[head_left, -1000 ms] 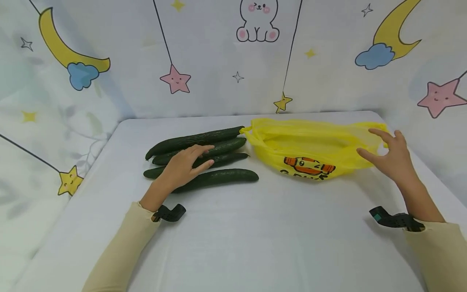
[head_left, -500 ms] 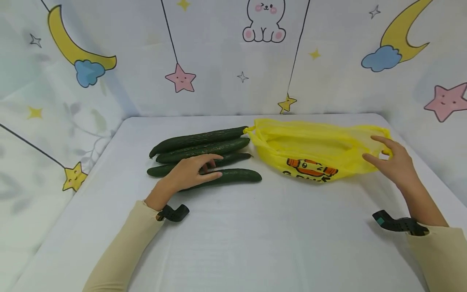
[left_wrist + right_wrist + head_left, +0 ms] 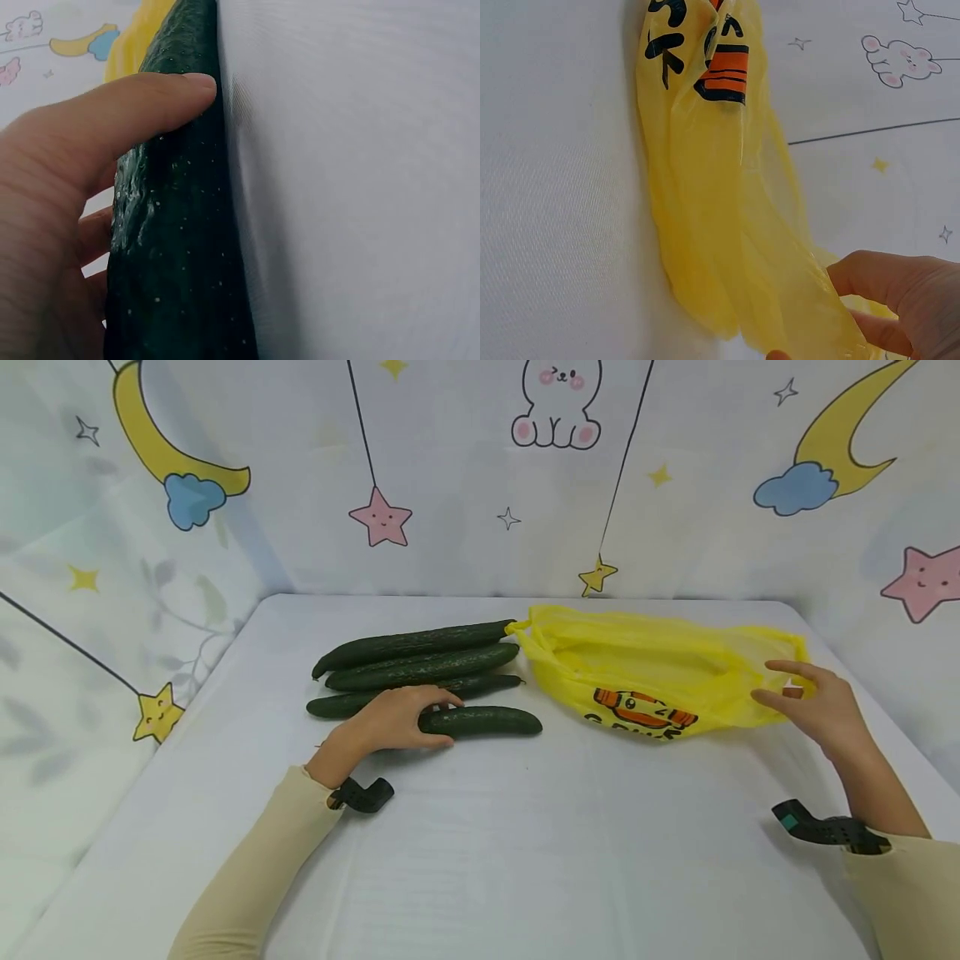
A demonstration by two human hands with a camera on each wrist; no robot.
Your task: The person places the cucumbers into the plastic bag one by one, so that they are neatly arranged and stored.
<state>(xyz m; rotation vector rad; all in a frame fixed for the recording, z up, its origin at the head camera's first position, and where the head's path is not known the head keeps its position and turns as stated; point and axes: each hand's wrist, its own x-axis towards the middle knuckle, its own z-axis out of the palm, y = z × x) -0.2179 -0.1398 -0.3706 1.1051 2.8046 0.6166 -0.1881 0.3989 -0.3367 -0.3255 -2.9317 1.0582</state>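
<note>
Nearest the person, the front cucumber (image 3: 495, 721) lies on the white cloth, its left part hidden by my left hand (image 3: 386, 722). That hand grips it: in the left wrist view the thumb of the hand (image 3: 82, 150) lies over the cucumber (image 3: 180, 232), with fingers on its far side. A yellow plastic bag (image 3: 637, 647) lies to the right. At its right end is my right hand (image 3: 821, 706), thumb and index finger apart around the bag's edge. In the right wrist view the hand (image 3: 907, 292) is beside the thin bag (image 3: 705, 225).
Behind the front cucumber lie three more: one close by (image 3: 337, 705), a middle one (image 3: 427, 668) and a back one (image 3: 412, 645). The back one's right tip meets the bag's left end. A printed cloth backdrop (image 3: 450, 552) rises behind the table (image 3: 585, 860).
My left hand has come down from above the middle cucumbers onto the front one and gripped it. My right hand has lowered slightly at the bag's edge, its thumb and index finger closer together.
</note>
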